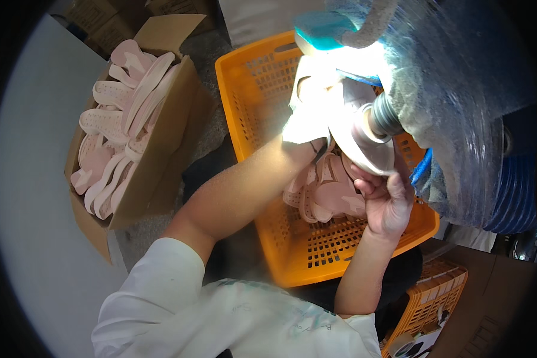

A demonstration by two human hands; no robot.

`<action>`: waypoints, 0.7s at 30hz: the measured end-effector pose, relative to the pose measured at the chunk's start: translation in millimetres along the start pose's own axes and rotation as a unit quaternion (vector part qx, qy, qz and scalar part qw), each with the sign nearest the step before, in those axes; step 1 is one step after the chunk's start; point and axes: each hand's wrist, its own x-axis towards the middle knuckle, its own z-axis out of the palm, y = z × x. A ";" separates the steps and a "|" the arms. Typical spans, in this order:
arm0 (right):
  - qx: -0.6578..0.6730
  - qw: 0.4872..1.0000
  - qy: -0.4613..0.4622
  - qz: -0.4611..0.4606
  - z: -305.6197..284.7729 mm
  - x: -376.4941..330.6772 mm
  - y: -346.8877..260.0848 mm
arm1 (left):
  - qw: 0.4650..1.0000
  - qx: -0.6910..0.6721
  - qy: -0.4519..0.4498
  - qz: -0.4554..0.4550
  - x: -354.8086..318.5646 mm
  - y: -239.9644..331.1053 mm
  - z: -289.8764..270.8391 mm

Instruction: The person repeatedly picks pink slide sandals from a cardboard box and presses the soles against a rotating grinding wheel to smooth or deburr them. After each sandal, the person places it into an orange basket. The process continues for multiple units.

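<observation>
Pink shoe sole (364, 140) clamped between both hands over orange crate (250, 89), pressed against grinder wheel (383, 116). Left hand (304, 128) gripping upper end, partly washed out; right hand (388, 200) curled under lower end. Long axis upper-left to lower-right.

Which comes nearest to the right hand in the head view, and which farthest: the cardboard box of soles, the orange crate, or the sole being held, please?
1. Sole, gripped in the right hand.
2. Orange crate, directly beneath the hand.
3. Cardboard box, far off to the left.
</observation>
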 end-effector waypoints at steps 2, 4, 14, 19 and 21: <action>0.011 1.000 -0.012 0.008 -6.9 12.4 5.3 | 1.000 -0.011 0.008 0.006 7.7 5.6 -5.4; 0.020 0.999 -0.027 0.015 -10.6 23.5 10.5 | 0.999 -0.021 0.016 0.017 13.3 11.0 -11.4; -0.019 0.999 0.038 -0.012 11.7 25.3 21.1 | 0.997 -0.066 0.045 0.012 21.3 15.9 -30.5; -0.131 0.990 0.019 -0.046 33.1 -3.1 35.5 | 0.993 -0.075 0.088 -0.028 4.6 9.1 -50.5; -0.170 0.985 0.027 -0.020 40.5 -24.4 41.2 | 0.989 -0.073 0.112 -0.057 -9.0 7.9 -60.8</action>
